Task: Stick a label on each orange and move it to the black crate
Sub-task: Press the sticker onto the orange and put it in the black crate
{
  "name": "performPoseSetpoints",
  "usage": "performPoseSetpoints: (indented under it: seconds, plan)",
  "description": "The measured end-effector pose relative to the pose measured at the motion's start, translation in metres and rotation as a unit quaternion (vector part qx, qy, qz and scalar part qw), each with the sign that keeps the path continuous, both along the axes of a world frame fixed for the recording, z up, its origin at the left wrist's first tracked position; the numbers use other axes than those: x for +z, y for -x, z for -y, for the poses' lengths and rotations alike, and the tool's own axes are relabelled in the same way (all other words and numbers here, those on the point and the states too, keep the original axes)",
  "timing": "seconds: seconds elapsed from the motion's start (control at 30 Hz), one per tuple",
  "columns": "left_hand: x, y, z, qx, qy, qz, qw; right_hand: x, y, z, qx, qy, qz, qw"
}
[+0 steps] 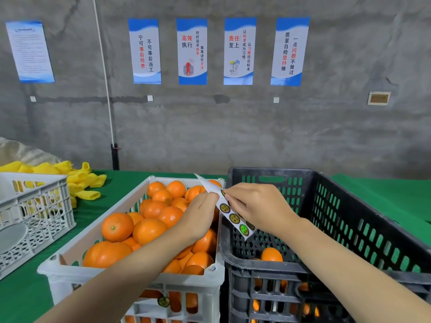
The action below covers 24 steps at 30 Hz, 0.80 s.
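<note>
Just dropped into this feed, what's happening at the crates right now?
A person is readying a label: the left hand holds a label strip while the right hand pinches it at the uppermost sticker, apparently peeling it. The white crate is heaped with oranges; the black crate holds only a few. Neither hand holds one.

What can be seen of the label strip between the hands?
The label strip is a white paper backing, tilted diagonally above the seam between the white crate and the black crate. Its upper end is bare; the lower part carries round dark labels with gold or green centres. The left hand pinches its left edge, the right hand its right edge.
</note>
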<state>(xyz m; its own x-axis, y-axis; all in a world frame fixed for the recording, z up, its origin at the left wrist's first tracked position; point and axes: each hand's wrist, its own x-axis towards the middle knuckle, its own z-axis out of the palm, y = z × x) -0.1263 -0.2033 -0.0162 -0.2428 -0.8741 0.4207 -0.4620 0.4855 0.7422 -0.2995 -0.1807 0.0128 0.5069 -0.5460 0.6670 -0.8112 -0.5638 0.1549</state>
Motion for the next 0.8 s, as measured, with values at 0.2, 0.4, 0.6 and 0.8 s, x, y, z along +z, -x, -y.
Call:
performPoseSetpoints:
  seconds: [0.2,0.4,0.6,0.8]
  plan:
    - [0.005,-0.001,-0.004,-0.061,0.017,-0.034,0.997,0.001,0.002,-0.004,0.006,0.008,0.060,0.998]
    - [0.008,-0.001,-0.004,-0.061,0.032,-0.107,0.992,0.001,0.001,-0.001,-0.019,-0.012,0.047,0.999]
    - [0.005,-0.002,-0.001,-0.058,0.087,-0.045,0.993,0.003,0.001,-0.004,-0.030,-0.039,0.050,0.998]
    - [0.007,-0.004,-0.003,-0.070,0.054,-0.077,0.993,0.001,0.001,0.000,-0.031,-0.054,0.024,0.998]
